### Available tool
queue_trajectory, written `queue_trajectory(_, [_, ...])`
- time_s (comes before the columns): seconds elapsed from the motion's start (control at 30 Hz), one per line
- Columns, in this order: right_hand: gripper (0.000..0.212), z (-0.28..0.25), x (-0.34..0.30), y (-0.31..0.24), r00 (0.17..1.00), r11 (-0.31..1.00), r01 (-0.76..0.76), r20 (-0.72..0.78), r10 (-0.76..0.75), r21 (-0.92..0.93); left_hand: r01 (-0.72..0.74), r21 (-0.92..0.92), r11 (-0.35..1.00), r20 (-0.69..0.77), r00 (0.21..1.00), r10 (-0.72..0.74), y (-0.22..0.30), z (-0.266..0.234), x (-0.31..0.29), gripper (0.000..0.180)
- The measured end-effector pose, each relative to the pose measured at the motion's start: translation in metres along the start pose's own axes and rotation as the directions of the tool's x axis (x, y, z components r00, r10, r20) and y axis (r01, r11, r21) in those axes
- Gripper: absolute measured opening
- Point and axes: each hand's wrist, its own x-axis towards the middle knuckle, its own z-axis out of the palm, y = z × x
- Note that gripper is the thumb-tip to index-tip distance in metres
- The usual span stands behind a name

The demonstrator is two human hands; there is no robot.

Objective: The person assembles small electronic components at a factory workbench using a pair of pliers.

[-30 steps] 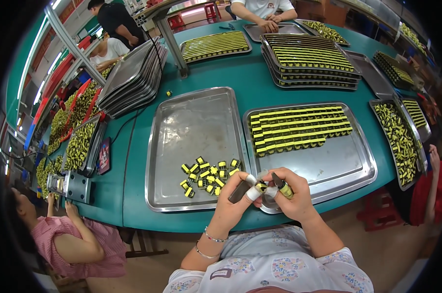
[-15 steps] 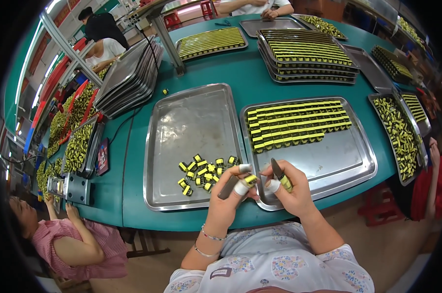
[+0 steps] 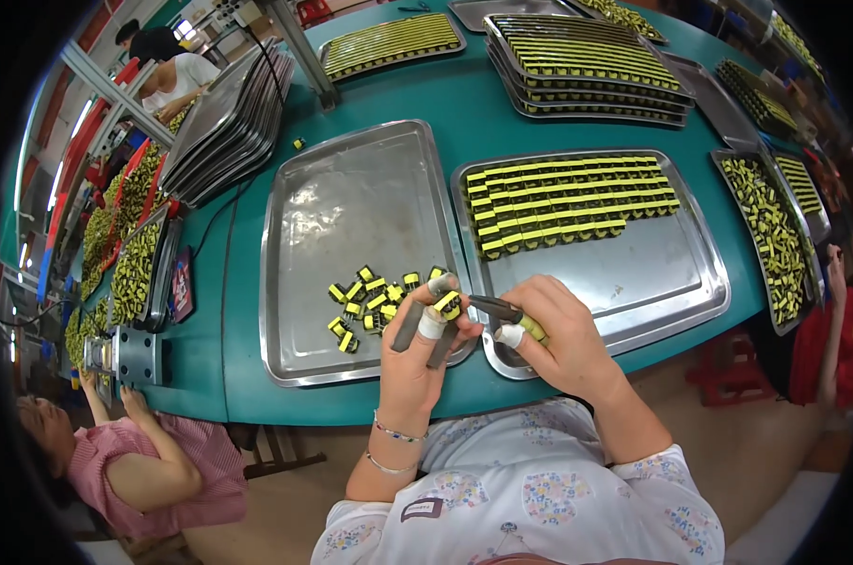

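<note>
In my left hand (image 3: 415, 344) I pinch a small black component with yellow tape (image 3: 447, 303), a wound coil or transformer by its look. White and dark wraps cover some of that hand's fingertips. My right hand (image 3: 568, 344) is closed round a dark-jawed tool with a yellow-green grip (image 3: 533, 327), which looks like pliers. Its tip points left, close beside the held component; whether they touch I cannot tell. Both hands are over the near edges of two metal trays. Several loose components (image 3: 377, 303) lie in the left tray (image 3: 351, 207), just beyond my left hand.
The right tray (image 3: 634, 292) carries components in tight rows (image 3: 558, 202). Stacked full trays (image 3: 587, 71) stand behind it, tilted empty trays (image 3: 224, 132) at the far left. A tray of loose components (image 3: 765, 235) lies at right. Co-workers sit left and right; a metal post (image 3: 304, 56) rises from the green table.
The right hand has swung the tool from pointing up to pointing left, toward the component. The left hand has turned the component more into view. The whole view has shifted slightly.
</note>
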Motion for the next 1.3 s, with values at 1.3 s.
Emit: queue_trajectory(1.3, [0.024, -0.005, 0.000, 0.005, 0.999, 0.997, 0.031, 0.010, -0.030, -0.067, -0.006, 0.058, 0.998, 0.026, 1.000, 0.004, 0.000, 0.002, -0.002, 0.041])
